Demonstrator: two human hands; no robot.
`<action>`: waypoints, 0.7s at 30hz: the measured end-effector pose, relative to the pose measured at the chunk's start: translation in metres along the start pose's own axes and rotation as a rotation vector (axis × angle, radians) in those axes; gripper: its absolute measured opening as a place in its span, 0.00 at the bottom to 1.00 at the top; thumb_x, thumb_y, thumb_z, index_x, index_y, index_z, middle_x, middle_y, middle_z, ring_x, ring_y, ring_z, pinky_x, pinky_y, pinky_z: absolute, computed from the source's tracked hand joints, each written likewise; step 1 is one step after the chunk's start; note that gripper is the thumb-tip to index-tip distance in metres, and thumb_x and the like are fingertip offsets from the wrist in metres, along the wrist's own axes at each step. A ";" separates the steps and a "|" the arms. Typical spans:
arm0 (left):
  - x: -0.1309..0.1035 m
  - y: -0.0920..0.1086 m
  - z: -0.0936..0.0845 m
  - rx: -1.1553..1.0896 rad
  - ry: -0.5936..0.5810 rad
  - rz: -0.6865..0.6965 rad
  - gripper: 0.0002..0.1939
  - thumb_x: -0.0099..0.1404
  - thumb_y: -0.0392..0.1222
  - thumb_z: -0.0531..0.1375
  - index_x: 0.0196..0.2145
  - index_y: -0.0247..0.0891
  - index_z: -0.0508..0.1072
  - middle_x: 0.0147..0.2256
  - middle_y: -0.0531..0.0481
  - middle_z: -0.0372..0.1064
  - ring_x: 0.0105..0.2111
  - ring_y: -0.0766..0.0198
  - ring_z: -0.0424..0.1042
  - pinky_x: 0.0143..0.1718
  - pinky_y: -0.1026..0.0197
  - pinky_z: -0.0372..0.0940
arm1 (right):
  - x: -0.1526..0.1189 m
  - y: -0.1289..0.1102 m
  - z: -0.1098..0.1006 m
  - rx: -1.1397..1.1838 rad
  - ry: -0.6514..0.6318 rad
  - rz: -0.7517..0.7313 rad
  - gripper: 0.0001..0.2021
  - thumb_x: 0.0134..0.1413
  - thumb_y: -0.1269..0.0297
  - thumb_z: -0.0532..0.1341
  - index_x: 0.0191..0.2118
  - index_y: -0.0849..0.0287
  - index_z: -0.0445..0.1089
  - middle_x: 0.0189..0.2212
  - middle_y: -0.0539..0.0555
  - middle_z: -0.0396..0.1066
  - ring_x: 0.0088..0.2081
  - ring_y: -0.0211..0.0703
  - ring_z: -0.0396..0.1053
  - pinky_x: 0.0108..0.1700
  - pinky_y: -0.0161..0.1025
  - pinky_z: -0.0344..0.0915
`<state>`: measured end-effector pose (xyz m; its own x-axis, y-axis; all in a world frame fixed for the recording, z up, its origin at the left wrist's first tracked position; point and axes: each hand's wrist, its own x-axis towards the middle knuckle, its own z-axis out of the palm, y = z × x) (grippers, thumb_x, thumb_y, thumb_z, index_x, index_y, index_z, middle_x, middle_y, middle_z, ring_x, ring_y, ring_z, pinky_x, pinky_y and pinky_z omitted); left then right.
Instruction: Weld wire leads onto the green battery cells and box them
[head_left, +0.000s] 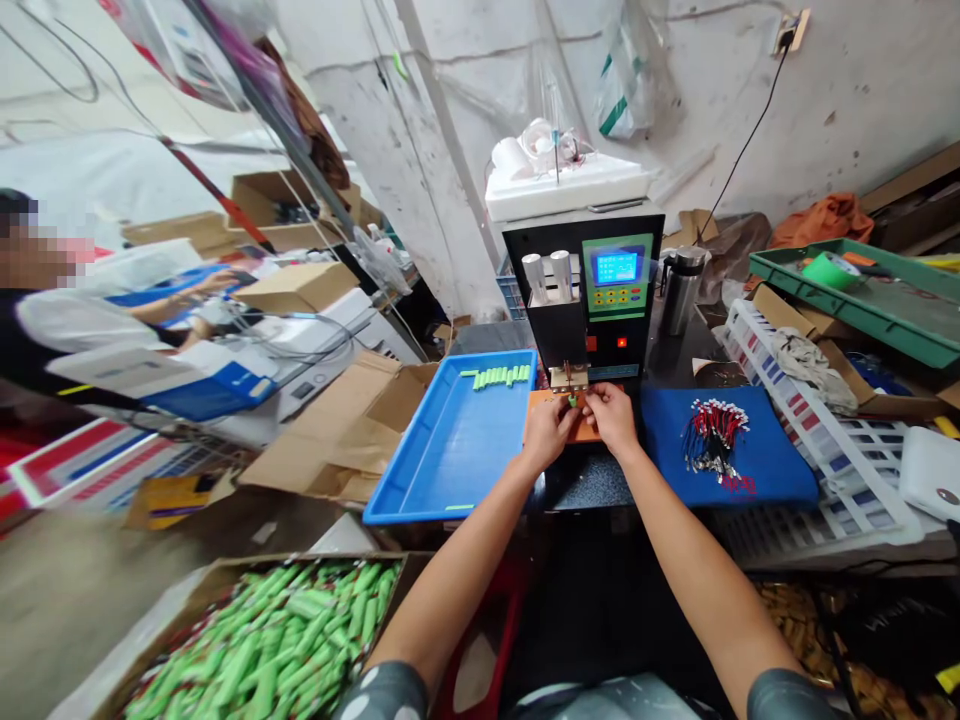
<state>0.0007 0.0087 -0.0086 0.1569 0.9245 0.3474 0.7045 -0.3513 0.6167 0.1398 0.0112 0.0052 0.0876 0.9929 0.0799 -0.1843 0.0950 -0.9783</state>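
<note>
My left hand [546,430] is closed at the orange work plate [589,430] of a spot welder [546,335]. Its fingertips pinch a small green battery [573,401], mostly hidden, below the welder's electrodes [568,377]. From the other side my right hand [612,416] has thumb and fingers pressed together close to the battery; what they hold is too small to make out. The welder's blue screen [616,266] is lit. Several green batteries [501,377] lie in a row in the blue tray [442,470] left of my hands.
On the right, a bundle of red and black wire leads [716,432] lies on a blue mat [780,460]. Behind it stands a steel flask [681,290]. A box of green wrapped batteries [270,640] is low at left. A co-worker [82,320] sits at far left.
</note>
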 end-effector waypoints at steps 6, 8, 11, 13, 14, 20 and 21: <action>0.000 0.000 0.000 -0.016 0.007 -0.017 0.08 0.67 0.39 0.57 0.29 0.37 0.70 0.27 0.50 0.69 0.30 0.62 0.67 0.33 0.62 0.57 | 0.001 0.006 0.003 -0.028 -0.009 -0.037 0.14 0.44 0.52 0.62 0.31 0.58 0.67 0.23 0.50 0.70 0.22 0.39 0.67 0.21 0.32 0.62; 0.000 0.000 0.000 -0.010 0.012 -0.019 0.09 0.67 0.39 0.58 0.28 0.37 0.70 0.27 0.50 0.69 0.30 0.62 0.67 0.33 0.62 0.56 | 0.001 0.007 0.004 -0.030 -0.009 -0.047 0.15 0.44 0.51 0.62 0.31 0.58 0.67 0.24 0.51 0.70 0.23 0.40 0.68 0.21 0.33 0.63; 0.000 0.000 0.000 -0.009 0.014 -0.021 0.10 0.67 0.39 0.57 0.27 0.37 0.69 0.26 0.50 0.68 0.29 0.62 0.67 0.32 0.62 0.56 | 0.000 0.006 0.005 -0.055 -0.006 -0.059 0.15 0.46 0.50 0.62 0.32 0.58 0.68 0.25 0.51 0.70 0.23 0.40 0.68 0.20 0.32 0.63; 0.000 0.001 0.000 -0.021 0.010 -0.026 0.10 0.67 0.40 0.57 0.27 0.37 0.68 0.26 0.50 0.68 0.29 0.62 0.67 0.32 0.62 0.56 | -0.001 0.006 0.005 -0.075 -0.009 -0.063 0.15 0.47 0.50 0.62 0.32 0.58 0.68 0.26 0.52 0.71 0.24 0.40 0.68 0.20 0.32 0.63; -0.001 0.001 0.000 -0.029 0.009 -0.028 0.10 0.67 0.40 0.57 0.27 0.38 0.68 0.26 0.50 0.68 0.29 0.62 0.67 0.32 0.62 0.57 | -0.001 0.006 0.005 -0.083 -0.009 -0.066 0.15 0.48 0.50 0.62 0.32 0.57 0.68 0.26 0.52 0.71 0.24 0.40 0.68 0.20 0.32 0.63; -0.002 0.002 0.000 -0.043 0.019 -0.029 0.10 0.67 0.39 0.57 0.27 0.37 0.68 0.26 0.50 0.69 0.29 0.62 0.67 0.32 0.62 0.56 | -0.001 0.010 0.004 -0.116 0.000 -0.085 0.15 0.50 0.49 0.62 0.33 0.57 0.69 0.28 0.52 0.72 0.26 0.40 0.69 0.22 0.32 0.65; -0.002 0.002 -0.001 -0.041 0.019 -0.028 0.10 0.67 0.39 0.57 0.27 0.37 0.68 0.26 0.50 0.69 0.29 0.62 0.67 0.32 0.62 0.56 | -0.001 0.010 0.004 -0.117 -0.002 -0.084 0.16 0.50 0.49 0.62 0.33 0.57 0.69 0.27 0.52 0.72 0.26 0.40 0.69 0.22 0.32 0.65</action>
<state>0.0016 0.0061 -0.0075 0.1237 0.9312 0.3429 0.6790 -0.3315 0.6550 0.1337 0.0110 -0.0039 0.0955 0.9821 0.1623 -0.0613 0.1685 -0.9838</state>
